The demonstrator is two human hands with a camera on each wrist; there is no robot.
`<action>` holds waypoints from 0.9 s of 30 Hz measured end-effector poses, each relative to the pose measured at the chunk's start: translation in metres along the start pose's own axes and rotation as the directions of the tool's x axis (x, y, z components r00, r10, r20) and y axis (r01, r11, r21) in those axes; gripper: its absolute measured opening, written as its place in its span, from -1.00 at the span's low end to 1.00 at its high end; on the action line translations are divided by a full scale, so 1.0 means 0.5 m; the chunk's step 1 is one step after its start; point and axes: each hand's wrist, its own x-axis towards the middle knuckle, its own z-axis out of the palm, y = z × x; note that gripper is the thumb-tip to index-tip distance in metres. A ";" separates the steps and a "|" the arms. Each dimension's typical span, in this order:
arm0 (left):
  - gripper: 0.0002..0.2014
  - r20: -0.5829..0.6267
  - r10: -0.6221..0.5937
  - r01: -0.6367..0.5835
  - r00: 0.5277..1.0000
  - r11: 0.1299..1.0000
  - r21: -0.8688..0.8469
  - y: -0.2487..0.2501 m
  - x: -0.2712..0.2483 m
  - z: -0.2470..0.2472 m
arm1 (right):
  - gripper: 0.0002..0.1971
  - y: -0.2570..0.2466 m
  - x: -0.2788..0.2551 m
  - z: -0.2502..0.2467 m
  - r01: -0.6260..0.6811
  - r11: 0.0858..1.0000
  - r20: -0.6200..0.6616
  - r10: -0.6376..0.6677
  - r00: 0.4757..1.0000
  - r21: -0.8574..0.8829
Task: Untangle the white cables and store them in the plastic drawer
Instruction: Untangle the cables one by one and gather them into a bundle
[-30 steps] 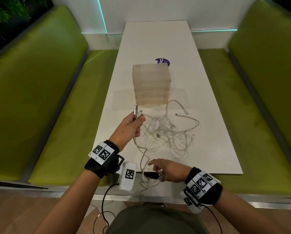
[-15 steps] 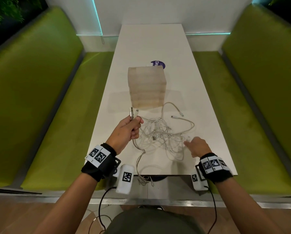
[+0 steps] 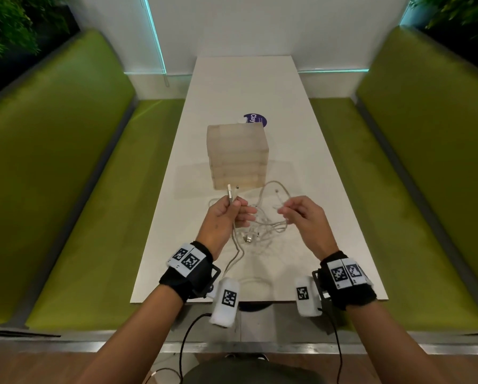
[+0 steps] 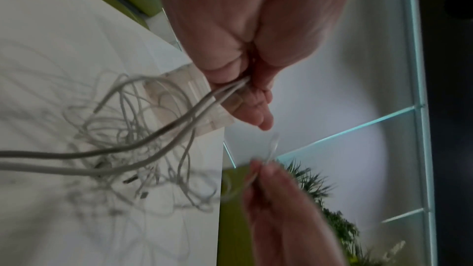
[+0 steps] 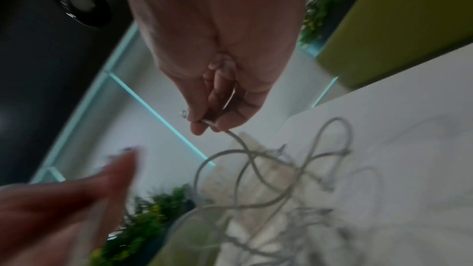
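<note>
Several white cables (image 3: 260, 228) are lying in a loose tangle on the table (image 3: 329, 217), just in front of the plastic drawer (image 3: 237, 156) on the side nearer the person. Part of the tangle is being lifted off the surface between the two hands, while the rest is resting on the tabletop below them. Two thicker strands are trailing from the tangle toward the near edge of the table.

The left hand (image 3: 226, 217) is hovering just in front of the drawer's lower left corner, its fingers curled around two cable ends, and the two plugs (image 3: 231, 193) are sticking up above the fist. In the left wrist view, those two strands are running out of the closed fingers (image 4: 231, 80) and down into the tangle.

The right hand (image 3: 301, 214) is hovering in front of the drawer's right corner, level with the left hand and apart from it. It is pinching a thin cable between thumb and fingertips (image 5: 202, 122); the right wrist view is showing that strand dropping from the pinch and looping into the pile, though this view is blurred.

The drawer is a small translucent unit with stacked compartments, all looking closed, and it is standing upright on the middle of the table. A round purple sticker (image 3: 255, 119) is showing just behind the drawer. Green benches (image 3: 80, 189) are flanking the table on both sides of the drawer, and both wrists are wearing black bands with printed markers (image 3: 188, 259).
</note>
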 end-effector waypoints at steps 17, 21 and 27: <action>-0.84 0.091 -0.026 0.049 0.996 0.963 -0.266 0.006 0.012 0.025 | -0.92 -0.054 -0.002 0.105 0.088 0.977 0.062 -0.102 0.993 0.193; -0.89 0.053 -0.012 0.027 0.999 0.956 -0.292 0.022 0.010 0.028 | -0.82 -0.047 -0.001 0.096 0.009 0.989 0.224 -0.043 0.974 0.151; -0.87 0.042 0.090 -0.080 0.995 0.978 -0.194 0.057 0.002 0.029 | -0.81 0.010 0.043 0.088 0.231 0.920 0.488 -0.050 0.871 -0.318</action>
